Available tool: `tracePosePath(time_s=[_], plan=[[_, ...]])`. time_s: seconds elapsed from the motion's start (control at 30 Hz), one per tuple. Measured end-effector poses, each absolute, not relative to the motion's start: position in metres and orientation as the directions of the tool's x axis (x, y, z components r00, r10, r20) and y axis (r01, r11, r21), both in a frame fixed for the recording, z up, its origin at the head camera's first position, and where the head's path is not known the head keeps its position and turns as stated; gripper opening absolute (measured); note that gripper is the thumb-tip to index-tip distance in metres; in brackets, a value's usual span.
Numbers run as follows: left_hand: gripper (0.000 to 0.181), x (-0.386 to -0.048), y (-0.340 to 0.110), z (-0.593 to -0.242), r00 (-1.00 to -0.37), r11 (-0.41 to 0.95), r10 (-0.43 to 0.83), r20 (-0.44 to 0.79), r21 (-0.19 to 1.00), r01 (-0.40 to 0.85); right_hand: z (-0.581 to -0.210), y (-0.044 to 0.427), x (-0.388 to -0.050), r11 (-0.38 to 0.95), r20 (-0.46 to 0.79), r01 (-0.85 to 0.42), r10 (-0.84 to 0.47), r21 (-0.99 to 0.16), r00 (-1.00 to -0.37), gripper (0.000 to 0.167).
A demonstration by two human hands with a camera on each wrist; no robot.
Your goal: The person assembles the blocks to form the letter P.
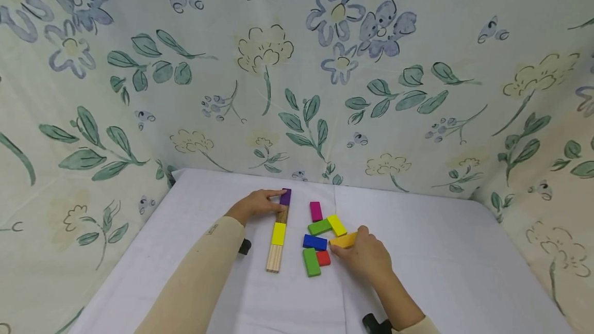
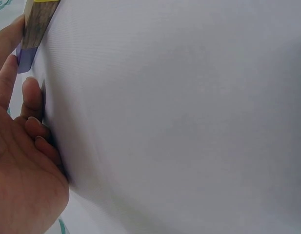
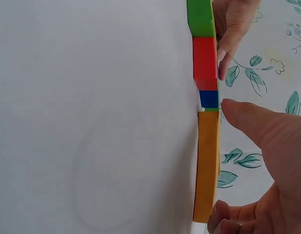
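A straight row holds a purple block (image 1: 285,197), a brown block (image 1: 282,215), a yellow block (image 1: 278,234) and a striped pale wood piece (image 1: 274,259). My left hand (image 1: 255,205) touches the row's far end, index finger at the purple block and thumb beside the brown one; its other fingers bend toward the cloth in the left wrist view. My right hand (image 1: 371,257) holds an orange block (image 3: 207,165) by its ends, between thumb and fingers. Beside it lie a blue block (image 1: 315,243), a red block (image 1: 323,258) and a green block (image 1: 312,262).
Farther back lie a magenta block (image 1: 316,211), a second green block (image 1: 320,227) and a second yellow block (image 1: 336,225). White cloth (image 1: 441,251) covers the table. A floral curtain (image 1: 260,133) stands behind it. Black wrist devices (image 1: 377,324) show at the arms.
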State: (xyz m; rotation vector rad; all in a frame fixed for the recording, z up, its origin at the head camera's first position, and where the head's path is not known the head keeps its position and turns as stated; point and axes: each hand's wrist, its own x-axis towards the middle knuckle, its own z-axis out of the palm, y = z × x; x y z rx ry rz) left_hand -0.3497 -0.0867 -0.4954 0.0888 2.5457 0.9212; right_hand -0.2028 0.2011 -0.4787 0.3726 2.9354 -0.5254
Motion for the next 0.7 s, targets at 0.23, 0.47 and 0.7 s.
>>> tracePosePath(time_s=[0.23,0.47,0.7], plan=[[0.066,-0.35,-0.086,-0.495,-0.903,0.78,0.194,-0.382,0.619,-0.094,-0.485,0.208,-0.201,0.902,-0.199,0.312,0.261,-0.299,-0.945,0.101],[0.065,-0.347,-0.087,-0.494,-0.904,0.77,0.206,-0.375,0.632,-0.087,-0.486,0.212,-0.203,0.887,-0.256,0.297,0.213,-0.353,-0.943,0.1],[0.065,-0.347,-0.087,-0.493,-0.908,0.774,0.2,-0.369,0.628,-0.085,-0.484,0.218,-0.206,0.856,-0.327,0.322,0.193,-0.405,-0.925,0.11]])
